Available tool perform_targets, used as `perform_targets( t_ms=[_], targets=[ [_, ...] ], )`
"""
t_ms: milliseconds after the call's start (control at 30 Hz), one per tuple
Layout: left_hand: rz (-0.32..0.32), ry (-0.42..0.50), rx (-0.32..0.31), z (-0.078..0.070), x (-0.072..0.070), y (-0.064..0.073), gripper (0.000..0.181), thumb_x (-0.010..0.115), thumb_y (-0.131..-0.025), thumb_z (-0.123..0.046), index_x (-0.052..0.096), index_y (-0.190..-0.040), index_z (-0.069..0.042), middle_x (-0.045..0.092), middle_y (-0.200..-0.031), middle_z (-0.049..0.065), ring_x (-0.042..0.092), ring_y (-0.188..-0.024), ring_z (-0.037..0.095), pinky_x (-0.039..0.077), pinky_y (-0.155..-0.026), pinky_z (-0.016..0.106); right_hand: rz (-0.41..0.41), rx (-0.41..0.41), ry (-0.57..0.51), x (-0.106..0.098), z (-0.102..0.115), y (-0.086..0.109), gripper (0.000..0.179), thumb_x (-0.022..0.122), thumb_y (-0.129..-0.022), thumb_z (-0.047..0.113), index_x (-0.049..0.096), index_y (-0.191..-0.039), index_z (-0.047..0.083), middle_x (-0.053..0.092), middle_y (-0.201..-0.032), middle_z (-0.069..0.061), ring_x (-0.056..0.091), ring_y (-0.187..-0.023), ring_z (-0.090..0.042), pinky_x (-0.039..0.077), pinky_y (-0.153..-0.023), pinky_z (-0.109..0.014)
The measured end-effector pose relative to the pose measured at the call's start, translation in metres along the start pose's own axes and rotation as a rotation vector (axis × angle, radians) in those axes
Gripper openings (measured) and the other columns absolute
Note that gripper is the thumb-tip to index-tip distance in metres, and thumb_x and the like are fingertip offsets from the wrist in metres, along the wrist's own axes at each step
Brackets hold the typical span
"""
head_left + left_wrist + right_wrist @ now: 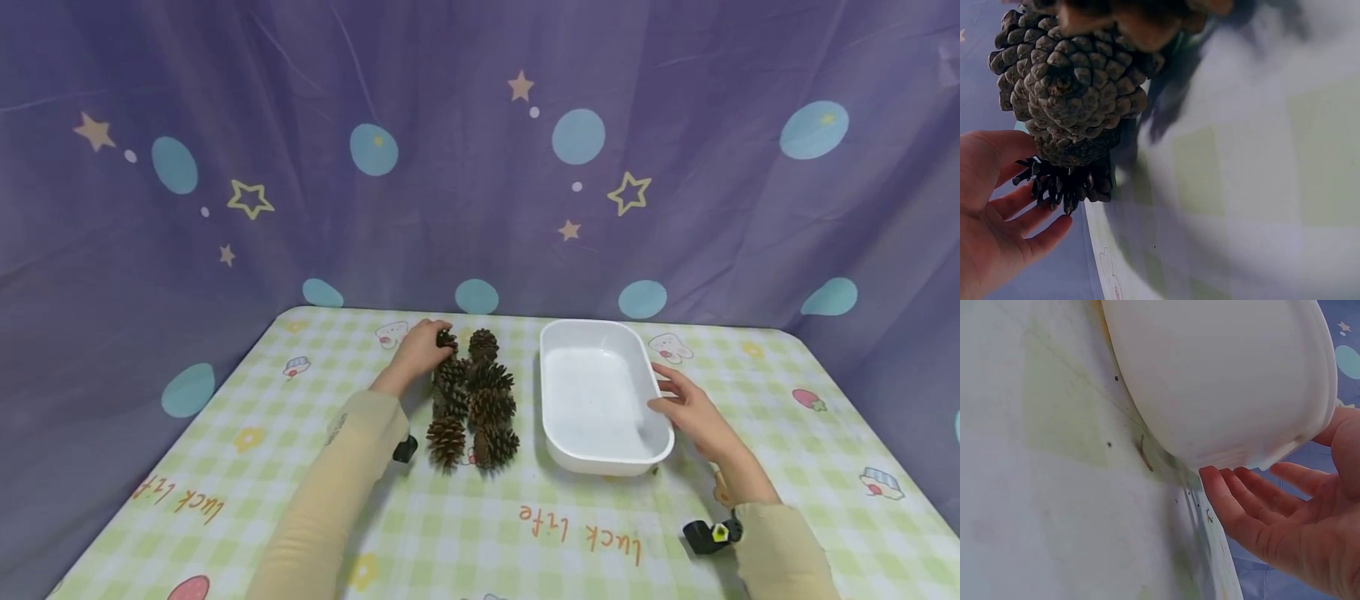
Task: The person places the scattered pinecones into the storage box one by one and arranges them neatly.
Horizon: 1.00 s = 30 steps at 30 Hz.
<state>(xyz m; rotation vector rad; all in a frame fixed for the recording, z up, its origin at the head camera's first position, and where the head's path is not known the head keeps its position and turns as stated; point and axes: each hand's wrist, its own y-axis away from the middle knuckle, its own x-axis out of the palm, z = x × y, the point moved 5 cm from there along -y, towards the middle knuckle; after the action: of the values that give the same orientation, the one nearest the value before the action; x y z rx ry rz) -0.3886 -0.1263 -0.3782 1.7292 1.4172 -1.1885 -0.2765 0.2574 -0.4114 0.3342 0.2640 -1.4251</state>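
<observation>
Several brown pine cones [491, 406] lie in two rows at the middle of the table. At the far end of the left row, my left hand [422, 348] holds a dark pine cone [1075, 182] between thumb and fingers. A larger pine cone [1063, 87] partly covers that grip in the left wrist view. To the right of the cones stands a white rectangular tub [596, 392] with nothing inside. My right hand [693, 412] grips its right side, thumb over the rim and fingers against the outer wall, as the right wrist view also shows.
A green-and-white checked tablecloth [435, 533] with printed pictures and lettering covers the table. Behind it hangs a purple curtain [465, 167] with stars and dots. Small dark crumbs and a thin brown scrap [1145, 453] lie beside the tub.
</observation>
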Motion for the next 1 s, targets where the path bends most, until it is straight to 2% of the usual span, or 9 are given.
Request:
perform_targets(
  t_ms=[300, 667, 767, 833, 933, 1000],
  targets=[
    [-0.053, 0.015, -0.012, 0.005, -0.006, 0.004, 0.048, 0.063, -0.084, -0.019, 0.051, -0.127, -0.001, 0.051, -0.120, 0.023, 0.049, -0.109, 0.038, 0.039, -0.096, 0.048, -0.007, 0.003, 0.004, 0.001, -0.001, -0.002, 0.066, 0.053, -0.089, 0.010, 0.019, -0.146, 0.009, 0.034, -0.136, -0.028, 0.045, -0.115, -0.036, 0.050, -0.074, -0.028],
    [-0.080, 0.070, -0.030, 0.011, -0.009, 0.006, 0.047, 0.067, -0.080, -0.021, 0.051, -0.120, -0.001, 0.050, -0.119, 0.019, 0.048, -0.109, 0.034, 0.040, -0.095, 0.045, 0.010, -0.026, -0.037, 0.004, 0.001, -0.001, 0.066, 0.053, -0.089, 0.008, 0.018, -0.146, 0.008, 0.034, -0.135, -0.030, 0.047, -0.114, -0.036, 0.050, -0.073, -0.027],
    [-0.099, 0.090, -0.041, 0.010, -0.012, 0.006, 0.047, 0.067, -0.081, -0.019, 0.048, -0.120, -0.001, 0.052, -0.118, 0.019, 0.049, -0.108, 0.034, 0.042, -0.093, 0.045, 0.015, -0.028, -0.038, 0.003, 0.000, -0.001, 0.066, 0.053, -0.090, 0.009, 0.018, -0.146, 0.008, 0.035, -0.135, -0.030, 0.051, -0.109, -0.028, 0.051, -0.072, -0.026],
    [-0.112, 0.110, -0.044, 0.007, -0.015, 0.007, 0.047, 0.067, -0.081, -0.019, 0.046, -0.119, -0.001, 0.053, -0.117, 0.019, 0.051, -0.107, 0.034, 0.043, -0.091, 0.045, 0.020, -0.021, -0.041, 0.002, -0.002, -0.001, 0.066, 0.053, -0.090, 0.011, 0.018, -0.146, 0.008, 0.035, -0.135, -0.029, 0.054, -0.099, -0.019, 0.051, -0.070, -0.026],
    [-0.128, 0.149, -0.043, -0.001, -0.020, 0.008, 0.046, 0.067, -0.082, -0.019, 0.044, -0.119, -0.003, 0.054, -0.117, 0.018, 0.051, -0.107, 0.034, 0.044, -0.090, 0.045, 0.028, -0.015, -0.039, 0.000, -0.003, 0.000, 0.065, 0.052, -0.092, 0.013, 0.017, -0.146, 0.008, 0.035, -0.135, -0.029, 0.053, -0.089, -0.008, 0.051, -0.068, -0.025],
    [-0.141, 0.163, -0.025, -0.008, -0.023, 0.007, 0.047, 0.067, -0.083, -0.020, 0.043, -0.119, -0.002, 0.053, -0.117, 0.017, 0.051, -0.108, 0.033, 0.044, -0.091, 0.045, 0.027, -0.010, -0.036, -0.001, -0.003, 0.001, 0.064, 0.052, -0.092, 0.014, 0.017, -0.146, 0.009, 0.034, -0.135, -0.029, 0.052, -0.086, -0.007, 0.051, -0.067, -0.025]
  ],
)
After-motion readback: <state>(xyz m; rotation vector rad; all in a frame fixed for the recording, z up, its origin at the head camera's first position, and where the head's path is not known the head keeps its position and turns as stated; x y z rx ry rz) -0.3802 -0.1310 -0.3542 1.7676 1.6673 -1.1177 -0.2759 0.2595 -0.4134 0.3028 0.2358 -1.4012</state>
